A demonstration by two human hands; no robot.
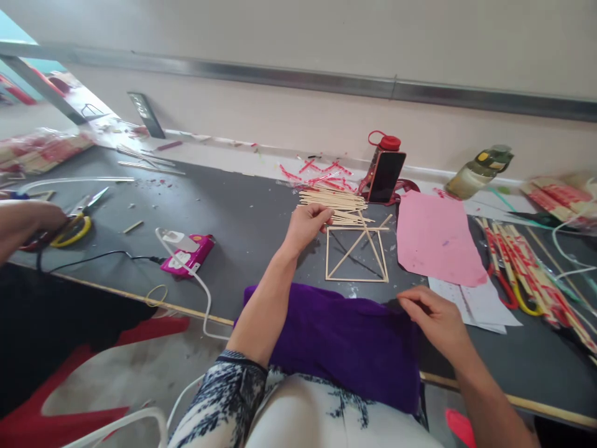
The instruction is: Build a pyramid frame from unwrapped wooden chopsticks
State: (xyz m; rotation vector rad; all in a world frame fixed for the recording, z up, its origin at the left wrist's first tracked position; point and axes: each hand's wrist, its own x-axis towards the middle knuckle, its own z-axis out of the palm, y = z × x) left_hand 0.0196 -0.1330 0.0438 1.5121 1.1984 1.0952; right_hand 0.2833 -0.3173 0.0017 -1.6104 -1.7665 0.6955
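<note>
Right of the left hand [305,227], the frame [369,237] looks light, stiff, fragile, best held by corners; that and the right hand [433,317] look pinched, on what I cannot tell

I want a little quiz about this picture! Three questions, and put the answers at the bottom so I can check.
1. What colour is the big cloth between the two forearms?
2. True or false: the phone stands in front of the bottle with the red lid.
3. Which is nearer the pile of pale sticks behind the square stick frame: (a) the left hand or (b) the right hand?

Key:
1. Purple
2. True
3. (a) the left hand
</note>
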